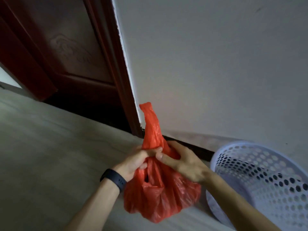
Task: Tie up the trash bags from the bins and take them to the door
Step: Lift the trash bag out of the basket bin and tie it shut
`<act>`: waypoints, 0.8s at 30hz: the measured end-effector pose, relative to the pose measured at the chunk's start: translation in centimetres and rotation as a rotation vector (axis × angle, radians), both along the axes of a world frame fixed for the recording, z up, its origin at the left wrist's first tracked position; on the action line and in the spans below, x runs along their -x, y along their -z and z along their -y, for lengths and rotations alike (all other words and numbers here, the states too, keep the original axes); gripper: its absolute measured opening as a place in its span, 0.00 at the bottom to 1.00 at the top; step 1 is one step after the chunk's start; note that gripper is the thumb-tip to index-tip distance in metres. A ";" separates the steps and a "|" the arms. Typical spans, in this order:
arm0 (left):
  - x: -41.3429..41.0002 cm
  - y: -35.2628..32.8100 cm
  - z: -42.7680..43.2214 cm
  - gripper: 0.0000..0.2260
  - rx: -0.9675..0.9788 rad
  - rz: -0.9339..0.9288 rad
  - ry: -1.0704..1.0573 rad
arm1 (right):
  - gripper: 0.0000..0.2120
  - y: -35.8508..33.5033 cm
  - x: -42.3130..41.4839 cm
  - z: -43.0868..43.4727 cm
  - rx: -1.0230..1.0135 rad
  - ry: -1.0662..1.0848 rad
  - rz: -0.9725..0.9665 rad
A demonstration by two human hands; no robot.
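Red trash bag point(160, 194) gripped by both hands beside bin point(266, 184).

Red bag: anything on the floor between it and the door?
Nothing visible. The left hand and right hand grip the red bag at its neck; only bare floor lies between it and the dark wooden door at left. The white perforated bin sits to the right, off that path.

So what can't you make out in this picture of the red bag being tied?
What is in the red bag: head view, opaque plastic.
Whether a knot is made: head view, the left hand and right hand cover the neck.
The whole white basket: head view, cut off by the right and bottom edges.
Any handle on the door: head view, the door runs off the top edge.
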State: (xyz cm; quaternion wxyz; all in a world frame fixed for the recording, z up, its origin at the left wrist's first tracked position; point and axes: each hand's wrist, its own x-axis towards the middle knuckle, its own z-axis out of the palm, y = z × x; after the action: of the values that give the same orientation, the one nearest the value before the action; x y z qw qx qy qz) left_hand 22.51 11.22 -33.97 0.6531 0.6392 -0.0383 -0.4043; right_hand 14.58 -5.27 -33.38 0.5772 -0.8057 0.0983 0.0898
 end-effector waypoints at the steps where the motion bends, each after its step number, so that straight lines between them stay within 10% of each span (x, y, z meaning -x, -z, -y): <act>1: -0.1 -0.3 -0.3 0.07 0.001 -0.001 -0.028 | 0.27 0.8 -0.1 -0.6 -0.046 -0.002 -0.006; 11: 0.0 1.6 -2.4 0.06 -0.082 0.306 -0.297 | 0.20 6.0 0.2 -4.5 0.069 0.313 0.089; 16: 1.8 5.3 -5.5 0.24 -0.030 0.168 -0.293 | 0.13 6.9 -0.2 -4.1 -0.152 0.556 -0.013; 20: 2.9 5.7 -4.6 0.09 -0.315 0.245 -0.225 | 0.10 6.7 -0.5 -4.2 -0.408 0.626 -0.227; 24: 2.9 6.3 -3.4 0.29 -0.388 0.224 -0.492 | 0.05 7.1 -0.1 -4.3 -0.494 0.732 -0.364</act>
State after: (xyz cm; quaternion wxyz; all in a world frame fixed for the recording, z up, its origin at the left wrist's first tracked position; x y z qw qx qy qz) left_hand 19.64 14.65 -40.22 0.5890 0.7822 0.1229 -0.1614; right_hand 14.65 -0.96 -40.48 0.7186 -0.5280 0.4507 0.0410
